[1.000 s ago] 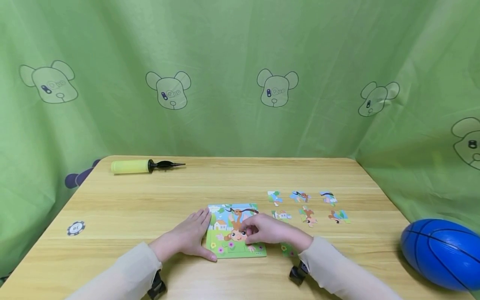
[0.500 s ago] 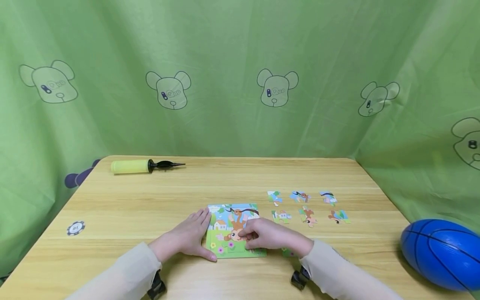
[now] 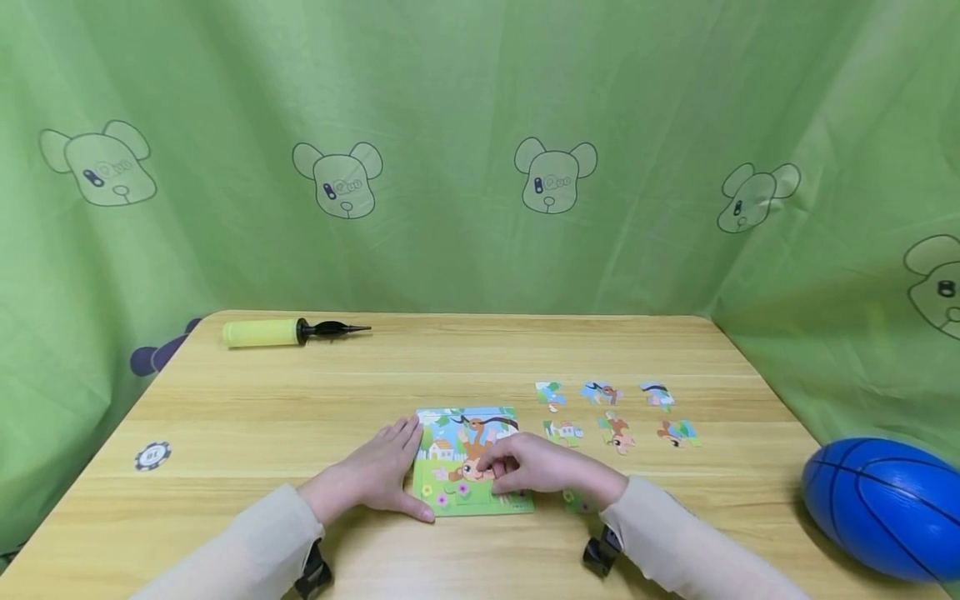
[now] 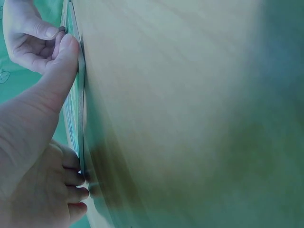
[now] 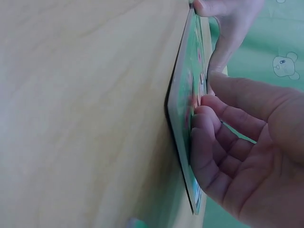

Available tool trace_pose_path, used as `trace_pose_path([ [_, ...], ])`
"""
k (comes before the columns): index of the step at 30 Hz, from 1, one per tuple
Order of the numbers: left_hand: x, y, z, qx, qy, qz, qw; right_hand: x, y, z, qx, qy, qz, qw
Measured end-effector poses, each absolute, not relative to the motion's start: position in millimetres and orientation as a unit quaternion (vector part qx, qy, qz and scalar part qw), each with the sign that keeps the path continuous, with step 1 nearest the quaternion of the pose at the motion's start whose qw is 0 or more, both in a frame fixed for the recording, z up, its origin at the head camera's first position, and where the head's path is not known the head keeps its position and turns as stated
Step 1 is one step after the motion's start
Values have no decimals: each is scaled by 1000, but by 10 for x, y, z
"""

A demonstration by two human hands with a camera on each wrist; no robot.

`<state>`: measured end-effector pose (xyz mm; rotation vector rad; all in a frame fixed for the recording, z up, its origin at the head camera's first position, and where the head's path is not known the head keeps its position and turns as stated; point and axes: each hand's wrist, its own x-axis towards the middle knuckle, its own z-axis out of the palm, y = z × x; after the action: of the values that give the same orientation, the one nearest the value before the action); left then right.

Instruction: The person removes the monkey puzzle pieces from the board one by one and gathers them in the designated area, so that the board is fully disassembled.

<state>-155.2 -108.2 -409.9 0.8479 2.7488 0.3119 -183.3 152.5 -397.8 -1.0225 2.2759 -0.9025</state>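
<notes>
A square picture puzzle board (image 3: 438, 467) showing a monkey, a house and flowers lies flat on the table. My left hand (image 3: 382, 467) rests along its left side, thumb at the lower left corner and fingers straight along the upper left edge. Over the right half of the board, my right hand (image 3: 536, 462) has its fingers curled, and in the right wrist view the fingertips (image 5: 197, 121) touch the picture surface. Whether a piece sits between its thumb and fingers is hidden. Loose puzzle pieces (image 3: 601, 392) lie right of the board; one (image 3: 576, 502) is partly under the right wrist.
A blue ball (image 3: 885, 508) stands at the table's right edge. A yellow hand pump (image 3: 262, 333) lies at the back left, and a poker chip (image 3: 152, 455) near the left edge. Green curtain (image 3: 450, 250) hangs around the wooden table (image 3: 420, 358).
My right hand has shifted slightly down over the board, and its fingers have moved across the monkey's face, covering more of it. The left hand has stayed in place.
</notes>
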Motion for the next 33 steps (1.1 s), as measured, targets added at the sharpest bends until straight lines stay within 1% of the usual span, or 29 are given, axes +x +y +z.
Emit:
trace_pose_path([
  [6, -1551, -1086, -4103, 292, 942, 109, 124, -1834, 1535, -3964, -371, 820, -358, 248],
  [14, -1547, -1086, -4101, 294, 942, 105, 122, -1831, 1506, -3963, -337, 806, -411, 259],
  [25, -1542, -1078, -4078, 294, 942, 101, 123, -1815, 1513, -3946, -305, 799, -446, 263],
  [33, -1536, -1078, -4081, 295, 943, 97, 121, -1835, 1651, -3897, -288, 805, -453, 254],
])
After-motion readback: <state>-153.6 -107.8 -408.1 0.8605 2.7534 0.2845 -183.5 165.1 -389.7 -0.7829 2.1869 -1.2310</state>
